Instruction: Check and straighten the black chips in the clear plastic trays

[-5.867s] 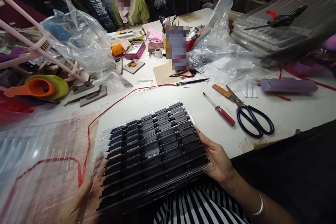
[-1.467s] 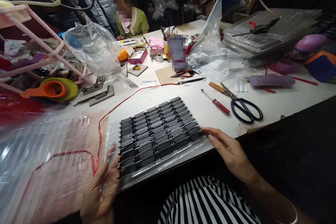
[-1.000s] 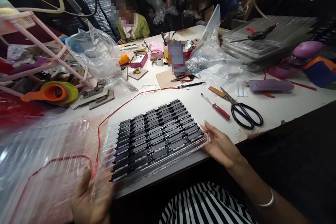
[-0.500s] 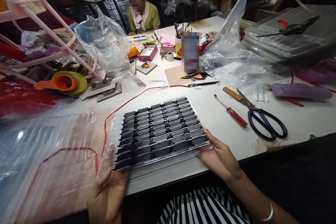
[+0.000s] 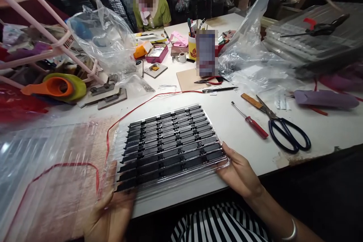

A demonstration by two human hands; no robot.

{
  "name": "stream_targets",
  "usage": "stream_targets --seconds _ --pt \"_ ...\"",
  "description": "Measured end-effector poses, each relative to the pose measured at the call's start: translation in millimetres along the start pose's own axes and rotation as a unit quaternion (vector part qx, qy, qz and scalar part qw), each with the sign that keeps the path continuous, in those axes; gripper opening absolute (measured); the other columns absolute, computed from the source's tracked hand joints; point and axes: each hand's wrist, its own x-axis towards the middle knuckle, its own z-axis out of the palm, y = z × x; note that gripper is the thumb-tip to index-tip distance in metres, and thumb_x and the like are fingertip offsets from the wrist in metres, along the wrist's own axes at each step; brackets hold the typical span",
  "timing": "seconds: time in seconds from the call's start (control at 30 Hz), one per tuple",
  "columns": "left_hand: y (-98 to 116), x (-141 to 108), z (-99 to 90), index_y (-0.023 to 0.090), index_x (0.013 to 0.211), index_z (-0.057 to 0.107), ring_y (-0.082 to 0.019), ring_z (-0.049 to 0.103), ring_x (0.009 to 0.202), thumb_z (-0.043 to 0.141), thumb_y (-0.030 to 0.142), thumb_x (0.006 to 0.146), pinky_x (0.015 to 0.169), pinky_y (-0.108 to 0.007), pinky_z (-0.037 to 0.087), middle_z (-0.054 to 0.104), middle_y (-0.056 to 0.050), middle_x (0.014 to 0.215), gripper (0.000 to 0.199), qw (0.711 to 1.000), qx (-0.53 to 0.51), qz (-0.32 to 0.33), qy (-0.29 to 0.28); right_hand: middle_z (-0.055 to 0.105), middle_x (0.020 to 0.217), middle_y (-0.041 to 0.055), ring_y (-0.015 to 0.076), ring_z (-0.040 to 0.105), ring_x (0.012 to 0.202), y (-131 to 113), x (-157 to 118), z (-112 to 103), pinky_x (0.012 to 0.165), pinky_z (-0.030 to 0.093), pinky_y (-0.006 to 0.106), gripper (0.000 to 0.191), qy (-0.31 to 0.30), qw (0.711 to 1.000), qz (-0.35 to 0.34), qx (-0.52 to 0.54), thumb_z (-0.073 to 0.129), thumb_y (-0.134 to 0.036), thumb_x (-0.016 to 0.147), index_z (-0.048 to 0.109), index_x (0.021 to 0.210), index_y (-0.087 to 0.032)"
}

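Note:
A clear plastic tray [image 5: 120, 138] holds several rows of black, finely toothed connector-like strips [image 5: 170, 147]. My left hand [image 5: 112, 208] grips the tray's near left corner, thumb on top and fingers beneath it. At the right edge my right hand [image 5: 238, 172] is closed on the rim, its fingers partly hidden underneath. The tray is held up, slightly tilted, over the front of the white table [image 5: 224, 124]. A thin red ribbon [image 5: 136, 106] runs behind the tray and down its left side.
More clear trays [image 5: 48, 166] lie at the left. Scissors [image 5: 283, 132] and a red screwdriver [image 5: 252, 123] rest at the right. Behind are a pen [image 5: 219, 89], pliers [image 5: 210, 80], a tape dispenser [image 5: 56, 86] and plastic bags [image 5: 110, 45]. A person [image 5: 153, 9] sits across the table.
The tray's left side has shifted slightly left and toward me with my left hand. My right hand has barely moved. The camera view has turned a little.

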Motion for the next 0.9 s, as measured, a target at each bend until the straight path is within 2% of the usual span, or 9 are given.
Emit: stream_targets --seconds 0.27,0.43,0.6,0.7,0.8,0.9 --pt "-1.6 -2.3 11.3 0.039 0.141 0.031 -0.022 0.051 0.122 0.042 0.024 0.089 0.097 -0.038 0.048 0.054 0.000 0.134 0.055 1.000 0.013 0.008 0.022 0.069 0.109 0.0041 0.0203 0.059 0.108 -1.9 0.6 10.5 0.101 0.042 0.042 0.025 0.006 1.000 0.000 -0.009 0.053 -0.031 0.090 0.068 0.108 -0.021" --pt "-3.3 -3.0 19.1 0.036 0.142 0.031 -0.022 0.050 0.123 0.042 0.017 0.086 0.103 -0.040 0.042 0.053 -0.001 0.136 0.060 1.000 0.018 0.004 -0.001 0.070 0.107 0.0033 0.0226 0.058 0.111 -5.4 0.0 16.4 0.102 0.042 0.044 0.022 0.027 0.999 0.002 -0.029 0.061 -0.033 0.083 0.070 0.101 -0.023" --pt "-6.7 -1.4 19.6 0.037 0.144 0.026 -0.018 0.051 0.122 0.040 0.014 0.086 0.107 -0.037 0.036 0.053 0.000 0.136 0.064 0.999 0.026 -0.012 -0.042 0.069 0.108 0.0022 0.0249 0.057 0.114 -9.0 0.4 13.5 0.104 0.042 0.047 0.020 0.050 0.996 0.006 -0.071 0.065 -0.037 0.080 0.071 0.096 -0.027" --pt "-9.0 -1.4 17.8 0.036 0.145 0.023 -0.016 0.057 0.114 0.039 0.014 0.087 0.103 -0.036 0.040 0.056 -0.001 0.133 0.064 0.999 0.038 -0.020 -0.027 0.066 0.116 0.0020 0.0259 0.054 0.118 -10.7 0.3 6.7 0.104 0.041 0.050 0.023 0.065 0.996 0.013 -0.066 0.060 -0.037 0.083 0.069 0.103 -0.030" --pt "-11.0 -2.3 16.8 0.037 0.145 0.020 -0.019 0.060 0.109 0.037 0.020 0.090 0.101 -0.044 0.041 0.058 -0.002 0.130 0.060 0.998 0.054 -0.040 -0.002 0.063 0.123 0.0007 0.0251 0.049 0.123 -12.1 -1.2 -1.0 0.106 0.039 0.052 0.026 0.067 0.996 -0.005 -0.061 0.052 -0.037 0.088 0.065 0.110 -0.035" --pt "-11.5 -2.8 15.8 0.039 0.145 0.018 -0.021 0.063 0.101 0.036 0.023 0.092 0.099 -0.054 0.039 0.059 -0.003 0.128 0.058 0.996 0.068 -0.064 -0.001 0.059 0.129 -0.0017 0.0239 0.045 0.127 -13.0 -2.8 -5.9 0.106 0.039 0.054 0.029 0.063 0.996 -0.011 -0.060 0.045 -0.039 0.092 0.061 0.115 -0.038"
